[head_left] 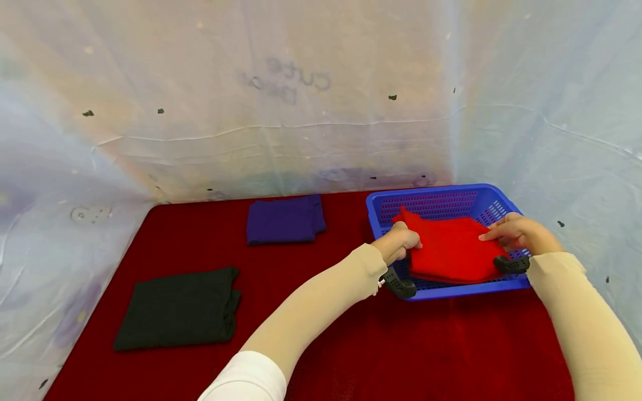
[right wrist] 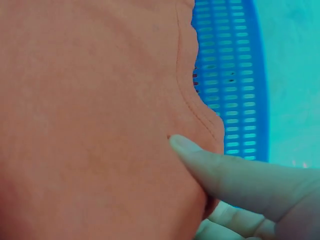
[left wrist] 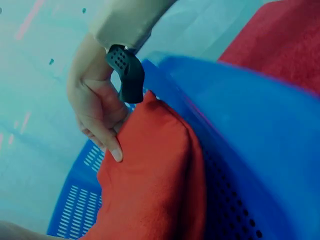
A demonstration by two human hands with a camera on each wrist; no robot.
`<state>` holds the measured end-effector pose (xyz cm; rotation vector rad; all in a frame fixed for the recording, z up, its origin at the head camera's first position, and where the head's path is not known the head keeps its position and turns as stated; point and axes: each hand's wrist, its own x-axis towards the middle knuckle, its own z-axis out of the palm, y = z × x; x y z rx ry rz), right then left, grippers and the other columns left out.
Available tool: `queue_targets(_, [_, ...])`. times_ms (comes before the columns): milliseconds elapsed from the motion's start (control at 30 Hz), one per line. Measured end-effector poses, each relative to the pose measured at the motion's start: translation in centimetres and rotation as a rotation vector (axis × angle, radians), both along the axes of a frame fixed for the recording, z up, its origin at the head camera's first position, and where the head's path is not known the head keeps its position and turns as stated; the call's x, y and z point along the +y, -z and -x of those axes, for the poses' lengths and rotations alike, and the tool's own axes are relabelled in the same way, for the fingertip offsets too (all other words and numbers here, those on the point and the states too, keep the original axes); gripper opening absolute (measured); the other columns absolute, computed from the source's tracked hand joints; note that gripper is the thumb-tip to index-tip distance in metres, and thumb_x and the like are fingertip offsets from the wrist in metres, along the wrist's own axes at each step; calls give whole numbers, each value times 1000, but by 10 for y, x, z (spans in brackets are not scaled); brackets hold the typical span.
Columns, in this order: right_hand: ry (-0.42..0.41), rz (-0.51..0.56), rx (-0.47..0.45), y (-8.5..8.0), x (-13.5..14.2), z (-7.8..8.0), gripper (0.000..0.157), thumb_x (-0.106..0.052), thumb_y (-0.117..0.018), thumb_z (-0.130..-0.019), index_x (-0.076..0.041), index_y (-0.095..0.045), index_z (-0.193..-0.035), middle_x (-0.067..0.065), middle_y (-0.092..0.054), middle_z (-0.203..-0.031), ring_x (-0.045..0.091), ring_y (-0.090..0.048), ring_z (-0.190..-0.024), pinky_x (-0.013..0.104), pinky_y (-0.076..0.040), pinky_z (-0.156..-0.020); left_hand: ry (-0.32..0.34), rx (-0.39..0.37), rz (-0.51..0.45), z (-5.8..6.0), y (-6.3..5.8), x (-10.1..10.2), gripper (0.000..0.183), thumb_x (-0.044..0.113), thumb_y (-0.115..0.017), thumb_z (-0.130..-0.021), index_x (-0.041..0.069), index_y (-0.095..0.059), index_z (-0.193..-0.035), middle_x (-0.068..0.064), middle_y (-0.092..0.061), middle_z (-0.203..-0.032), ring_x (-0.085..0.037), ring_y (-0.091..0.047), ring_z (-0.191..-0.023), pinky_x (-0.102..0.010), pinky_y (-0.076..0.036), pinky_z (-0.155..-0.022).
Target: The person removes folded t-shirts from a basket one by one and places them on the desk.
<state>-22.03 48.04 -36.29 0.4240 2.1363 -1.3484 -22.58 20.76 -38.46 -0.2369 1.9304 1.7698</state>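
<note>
A folded red cloth (head_left: pixel 451 248) with a stitched hem is held inside a blue plastic basket (head_left: pixel 426 192). My left hand (head_left: pixel 401 240) pinches its left edge; in the left wrist view only a sliver of that hand shows at the bottom left corner. At the cloth's right edge, my right hand (head_left: pixel 515 231) grips with the thumb on top and the other fingers underneath, as the right wrist view shows. The left wrist view also catches the right hand (left wrist: pixel 100 112) on the red cloth (left wrist: pixel 150 175). Whether the cloth touches the basket floor is hidden.
A folded purple cloth (head_left: pixel 281 221) lies on the red table cover (head_left: pixel 281 267) left of the basket. Nearer, at the left, lies a folded black cloth (head_left: pixel 175 309). Pale plastic sheeting (head_left: pixel 301 150) hangs behind and along both sides, close to the basket's right end.
</note>
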Motion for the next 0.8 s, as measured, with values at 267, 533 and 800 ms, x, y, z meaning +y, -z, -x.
queue_targets(267, [22,24,33,-10,0,-2,19,-1,-61,-98,-8,-54,-82,2,-61,-79,17,-69,-74,39,-60,-78,-3,-55,-252,-3,-9,-10,38,-31,-51,-80,-5,-46,-108,-17,-52,-96,-40,-59,-105,-55,-50,-95])
queue_targets(533, [20,39,96,-19,-1,-10,11,-3,-61,-99,-1,-50,-100,2,-60,-84,17,-69,-76,39,-60,-78,34,-80,-329,0,-16,-22,46,-31,-53,-81,-6,-45,-119,-18,-54,-100,-41,-58,-112,-55,-49,-97])
queue_targets(800, [29,74,171,-28,-5,-17,54,-6,-62,-99,20,-30,-134,2,-64,-88,15,-70,-77,38,-60,-78,124,-101,-394,4,-29,-41,35,-27,-52,-86,-8,-51,-116,-15,-58,-100,-37,-56,-119,-53,-45,-102])
